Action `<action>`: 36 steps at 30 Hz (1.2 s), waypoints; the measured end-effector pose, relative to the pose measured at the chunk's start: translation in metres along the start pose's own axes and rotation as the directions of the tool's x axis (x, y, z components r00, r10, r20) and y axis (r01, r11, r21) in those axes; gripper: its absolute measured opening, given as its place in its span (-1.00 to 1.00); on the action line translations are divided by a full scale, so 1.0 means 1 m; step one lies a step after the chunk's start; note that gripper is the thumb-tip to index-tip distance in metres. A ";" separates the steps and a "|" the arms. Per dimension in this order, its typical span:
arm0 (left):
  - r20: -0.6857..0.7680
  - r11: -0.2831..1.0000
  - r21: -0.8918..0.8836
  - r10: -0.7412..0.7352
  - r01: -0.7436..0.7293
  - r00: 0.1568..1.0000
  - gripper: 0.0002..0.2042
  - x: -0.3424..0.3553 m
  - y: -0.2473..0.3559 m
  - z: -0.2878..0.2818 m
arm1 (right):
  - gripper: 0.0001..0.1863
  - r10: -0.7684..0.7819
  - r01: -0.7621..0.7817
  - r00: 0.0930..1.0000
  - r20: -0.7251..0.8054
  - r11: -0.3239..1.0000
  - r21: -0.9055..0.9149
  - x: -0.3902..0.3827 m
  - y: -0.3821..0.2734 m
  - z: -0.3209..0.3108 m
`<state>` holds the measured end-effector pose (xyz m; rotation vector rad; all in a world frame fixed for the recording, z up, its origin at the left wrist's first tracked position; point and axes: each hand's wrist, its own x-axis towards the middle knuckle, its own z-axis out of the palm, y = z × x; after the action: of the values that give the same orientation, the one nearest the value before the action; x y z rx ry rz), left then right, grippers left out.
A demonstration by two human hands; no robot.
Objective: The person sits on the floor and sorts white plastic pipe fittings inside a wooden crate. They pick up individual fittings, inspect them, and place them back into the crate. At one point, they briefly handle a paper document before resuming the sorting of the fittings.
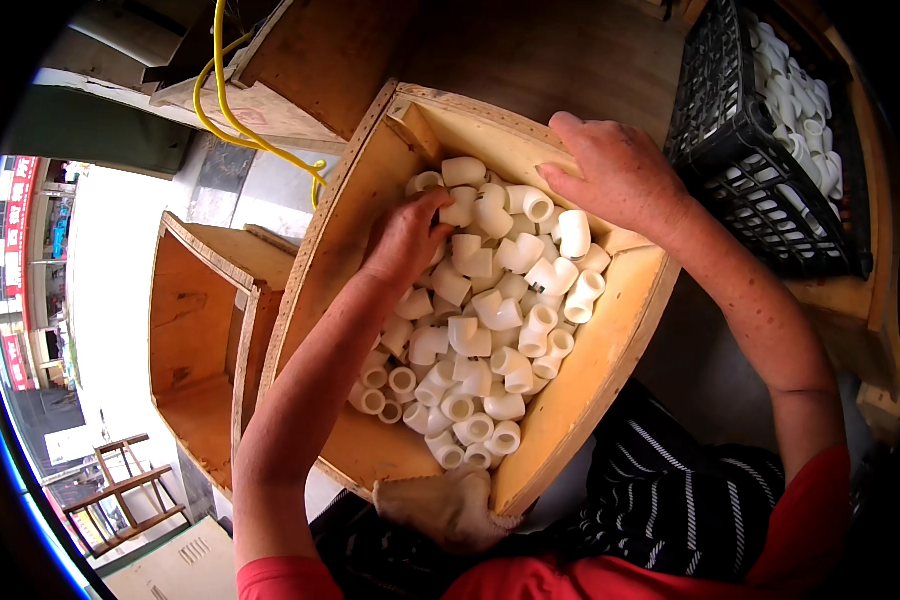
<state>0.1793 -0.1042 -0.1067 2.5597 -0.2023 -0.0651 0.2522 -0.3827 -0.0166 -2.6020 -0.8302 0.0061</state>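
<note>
A wooden box (310, 290) stands tilted in front of me, with a heap of white plastic pipe elbows (470, 336) inside. My left hand (407, 237) reaches into the far left part of the heap. Its thumb and fingers close on a white pipe elbow (460, 209); part of the grip is hidden. On the far right rim lies my right hand (625, 178), gripping the box edge with the thumb on the inner side and the fingers over the outside. A pale cloth glove (435, 512) hangs on the box's near end.
At the far right, a black plastic crate (730, 150) holds more white fittings. A second wooden box (195, 340) stands to the left. Yellow cable (225, 120) loops down behind my box. A wooden rack (125, 490) stands at the lower left.
</note>
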 end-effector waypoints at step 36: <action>-0.063 0.980 0.170 0.119 -0.107 0.991 -0.83 0.012 -0.019 -0.007 | -0.68 -0.001 0.001 1.000 -0.002 1.000 -0.008 0.002 -0.004 -0.002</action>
<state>0.1942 -0.0869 -0.1112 2.7057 -0.3380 0.0917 0.2517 -0.3798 -0.0133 -2.6088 -0.8331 -0.0003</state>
